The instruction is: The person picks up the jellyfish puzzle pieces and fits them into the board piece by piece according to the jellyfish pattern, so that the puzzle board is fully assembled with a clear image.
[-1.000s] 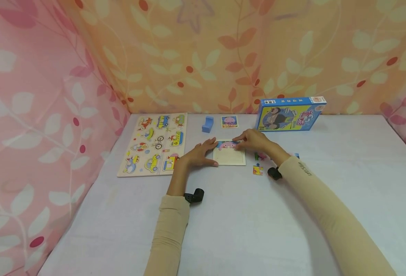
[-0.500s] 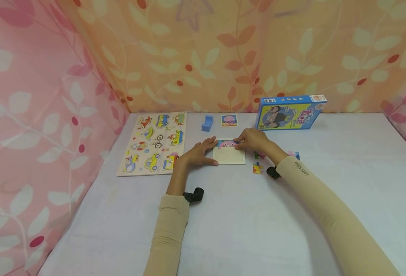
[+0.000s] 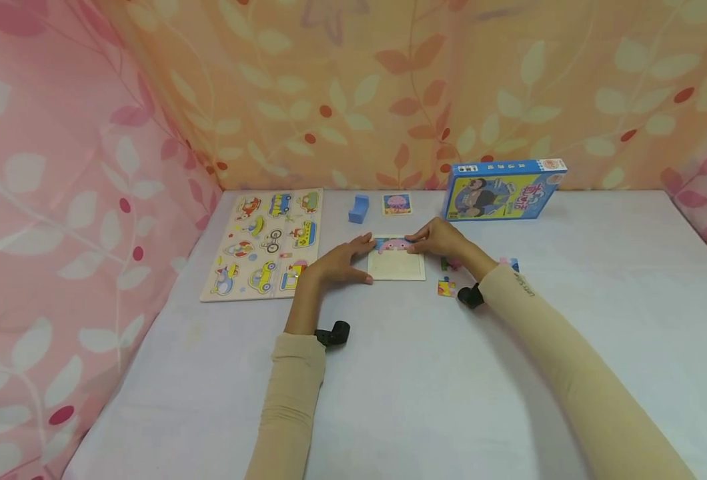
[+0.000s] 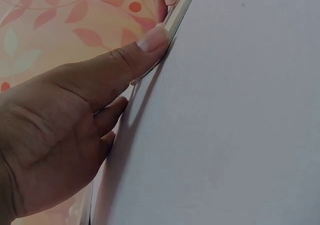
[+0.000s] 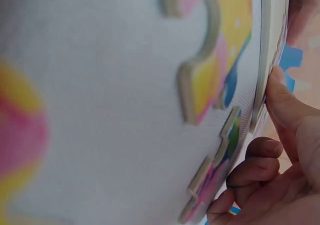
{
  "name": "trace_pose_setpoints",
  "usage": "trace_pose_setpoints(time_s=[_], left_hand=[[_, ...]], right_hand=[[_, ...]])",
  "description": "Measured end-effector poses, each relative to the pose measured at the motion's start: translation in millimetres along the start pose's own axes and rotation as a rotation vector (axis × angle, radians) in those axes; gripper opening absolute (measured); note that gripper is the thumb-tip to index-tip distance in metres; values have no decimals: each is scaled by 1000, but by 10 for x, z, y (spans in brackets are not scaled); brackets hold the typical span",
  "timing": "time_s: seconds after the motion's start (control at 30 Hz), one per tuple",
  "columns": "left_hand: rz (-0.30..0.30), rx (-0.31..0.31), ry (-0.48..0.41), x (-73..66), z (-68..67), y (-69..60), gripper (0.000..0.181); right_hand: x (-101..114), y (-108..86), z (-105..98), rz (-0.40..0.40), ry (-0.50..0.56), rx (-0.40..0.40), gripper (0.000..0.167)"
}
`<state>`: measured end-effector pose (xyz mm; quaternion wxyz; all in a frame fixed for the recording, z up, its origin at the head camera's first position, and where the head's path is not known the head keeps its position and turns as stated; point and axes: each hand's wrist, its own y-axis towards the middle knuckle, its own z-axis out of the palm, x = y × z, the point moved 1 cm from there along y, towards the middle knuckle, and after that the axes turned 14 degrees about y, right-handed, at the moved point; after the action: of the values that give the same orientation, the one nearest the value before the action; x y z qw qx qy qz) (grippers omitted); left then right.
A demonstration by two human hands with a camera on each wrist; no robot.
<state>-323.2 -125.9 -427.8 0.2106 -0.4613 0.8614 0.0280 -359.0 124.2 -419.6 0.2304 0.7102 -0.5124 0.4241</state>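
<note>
A shallow light-coloured puzzle tray (image 3: 397,265) lies mid-table, with joined jigsaw pieces (image 3: 394,245) along its far side showing a pink face on blue. At the tray's left side rests my left hand (image 3: 340,263), fingers at the far corner and thumb by the near one. In the left wrist view that thumb (image 4: 145,42) lies straight against the tray's edge. My right hand (image 3: 440,239) pinches a puzzle piece at the tray's far right corner with thumb and index finger; the piece is mostly hidden. Its other fingers (image 5: 255,167) are curled in the right wrist view.
Loose jigsaw pieces (image 3: 446,287) lie right of the tray, some partly behind the right wrist. Farther back are a blue block (image 3: 358,209), a small picture card (image 3: 397,205) and an upright blue box (image 3: 503,191). A wooden vehicle puzzle board (image 3: 254,267) lies left.
The head view has tilted slightly, shifting everything a little upward. Both hands stay at the tray, the right one making only small movements at its far right corner.
</note>
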Motion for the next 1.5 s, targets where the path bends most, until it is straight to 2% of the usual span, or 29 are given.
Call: trace_pose_setpoints(time_s=[0.17, 0.37, 0.53, 0.7, 0.87, 1.0, 1.2, 1.5], left_hand=[[5, 20, 8, 19, 31, -4, 79], [20, 10, 13, -6, 45, 11, 80], [-18, -25, -6, -6, -10, -23, 82], [-26, -31, 2, 5, -53, -15, 84], [-25, -34, 1, 16, -39, -7, 84], [-21, -27, -23, 2, 8, -16, 84], [-12, -31, -20, 24, 10, -21, 84], [5, -24, -26, 42, 8, -16, 83]], right_hand=[[6, -7, 14, -5, -5, -20, 34], [22, -128, -151, 58, 41, 32, 37], [-1, -329, -403, 100, -34, 62, 44], [-170, -548, -550, 41, -99, 71, 48], [-314, -692, -530, -24, -116, 62, 36], [-348, -776, -488, -23, -163, 39, 33], [-310, -774, -452, -29, -248, 51, 32], [-272, -759, -424, -50, -256, 76, 25]])
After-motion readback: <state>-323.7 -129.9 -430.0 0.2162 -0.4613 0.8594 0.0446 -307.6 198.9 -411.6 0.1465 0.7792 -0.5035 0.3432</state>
